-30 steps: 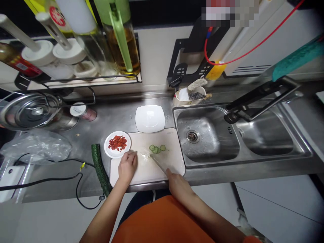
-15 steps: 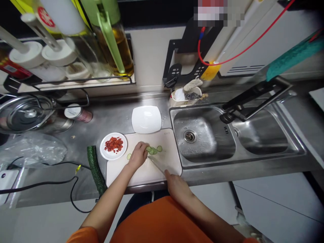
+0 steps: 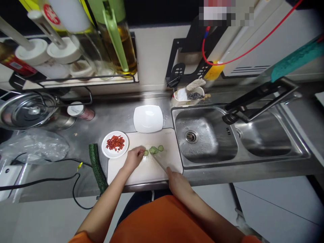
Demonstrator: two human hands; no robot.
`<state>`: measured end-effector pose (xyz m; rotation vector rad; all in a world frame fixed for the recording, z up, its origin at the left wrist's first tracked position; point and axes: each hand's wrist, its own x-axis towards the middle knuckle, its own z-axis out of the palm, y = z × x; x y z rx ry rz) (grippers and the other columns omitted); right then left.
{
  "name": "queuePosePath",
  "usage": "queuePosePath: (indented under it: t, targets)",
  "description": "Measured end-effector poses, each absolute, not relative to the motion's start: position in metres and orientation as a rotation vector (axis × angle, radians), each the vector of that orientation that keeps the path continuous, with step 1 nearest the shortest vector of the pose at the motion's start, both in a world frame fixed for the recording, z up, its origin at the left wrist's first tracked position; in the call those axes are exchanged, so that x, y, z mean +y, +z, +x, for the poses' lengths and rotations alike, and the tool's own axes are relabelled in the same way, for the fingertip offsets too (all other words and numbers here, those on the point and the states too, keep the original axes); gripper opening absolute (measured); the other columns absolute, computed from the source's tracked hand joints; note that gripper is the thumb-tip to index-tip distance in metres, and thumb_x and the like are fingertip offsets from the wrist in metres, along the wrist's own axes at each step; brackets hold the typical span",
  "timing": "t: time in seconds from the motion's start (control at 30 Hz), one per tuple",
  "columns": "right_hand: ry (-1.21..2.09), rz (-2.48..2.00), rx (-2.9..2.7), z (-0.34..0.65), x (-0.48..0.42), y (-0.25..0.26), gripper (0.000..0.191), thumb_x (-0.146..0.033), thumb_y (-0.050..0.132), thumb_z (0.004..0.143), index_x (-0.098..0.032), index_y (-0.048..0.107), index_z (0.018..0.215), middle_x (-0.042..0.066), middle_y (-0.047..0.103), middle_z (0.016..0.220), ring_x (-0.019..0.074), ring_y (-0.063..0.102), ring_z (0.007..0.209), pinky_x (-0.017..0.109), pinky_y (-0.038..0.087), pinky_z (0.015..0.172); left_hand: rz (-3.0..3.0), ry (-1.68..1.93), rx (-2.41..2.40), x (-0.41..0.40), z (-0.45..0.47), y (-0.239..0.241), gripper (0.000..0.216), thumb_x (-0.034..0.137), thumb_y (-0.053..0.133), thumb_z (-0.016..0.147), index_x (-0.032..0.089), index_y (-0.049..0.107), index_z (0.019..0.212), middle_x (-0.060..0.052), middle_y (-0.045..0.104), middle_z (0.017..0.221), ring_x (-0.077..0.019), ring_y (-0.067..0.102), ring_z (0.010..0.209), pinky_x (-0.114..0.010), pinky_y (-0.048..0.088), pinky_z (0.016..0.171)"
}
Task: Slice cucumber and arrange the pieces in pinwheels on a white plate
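- My left fingers (image 3: 139,152) are drawn together, tips touching the edge of a cucumber slice (image 3: 145,153) at the centre of the frame, a little below mid-height; I cannot tell whether they pinch it.
- My right fingers (image 3: 170,173) are wrapped around the knife (image 3: 160,164), just right of the lower centre; its blade slants up and left, the tip just beside the cluster of slices (image 3: 153,150).
- That overlapping cluster lies on the pale cutting board (image 3: 152,175), right of my left fingers, with a lone slice (image 3: 160,148) at its right end.
- The uncut cucumber (image 3: 96,165) lies on the steel surface (image 3: 113,121), left of the board in the lower left of the frame, near my left forearm.
- A round white plate (image 3: 104,152) with chopped red pieces (image 3: 115,143) sits at the board's upper left corner.
- A squarish white plate (image 3: 148,118) stands along the board's upper edge, near the middle of the frame.
- The double sink (image 3: 199,148) fills the right side, just beside the board.
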<state>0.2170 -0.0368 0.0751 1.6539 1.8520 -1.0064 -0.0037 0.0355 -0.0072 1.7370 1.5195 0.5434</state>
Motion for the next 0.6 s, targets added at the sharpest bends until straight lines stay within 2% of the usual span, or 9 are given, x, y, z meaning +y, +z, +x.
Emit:
queuePosePath:
  t: [0.17,0.3,0.6]
  targets:
    - [-0.99,1.646,1.856,0.209,-0.036,0.077,0.049,0.002,0.035,0.079,-0.012,0.045,0.124,0.014,0.067,0.095,0.0237,0.064,0.092,0.027,0.044,0.068,1.944,0.566,1.573,0.021,-0.002,-0.015,0.025,0.012,0.049,0.082,0.02,0.064,0.101,-0.006,0.067,0.096,-0.0192,0.061,0.091,-0.033,0.048,0.085]
    - [-0.944,1.645,1.883,0.199,-0.037,0.079,0.044,0.001,0.032,0.083,-0.012,0.046,0.123,0.014,0.067,0.094,0.0237,0.064,0.093,0.027,0.045,0.068,2.004,0.53,1.66,0.008,-0.002,-0.023,0.024,0.019,0.054,0.082,0.02,0.063,0.104,-0.008,0.065,0.095,-0.0222,0.059,0.091,-0.036,0.048,0.083]
    - [-0.955,1.645,1.916,0.18,-0.036,0.08,0.038,0.0,0.028,0.086,-0.01,0.048,0.117,0.015,0.068,0.091,0.0233,0.066,0.09,0.027,0.046,0.069,1.987,0.574,1.698,0.005,0.003,-0.029,0.021,0.018,0.053,0.084,0.019,0.063,0.102,-0.007,0.063,0.09,-0.0208,0.058,0.086,-0.034,0.047,0.079]
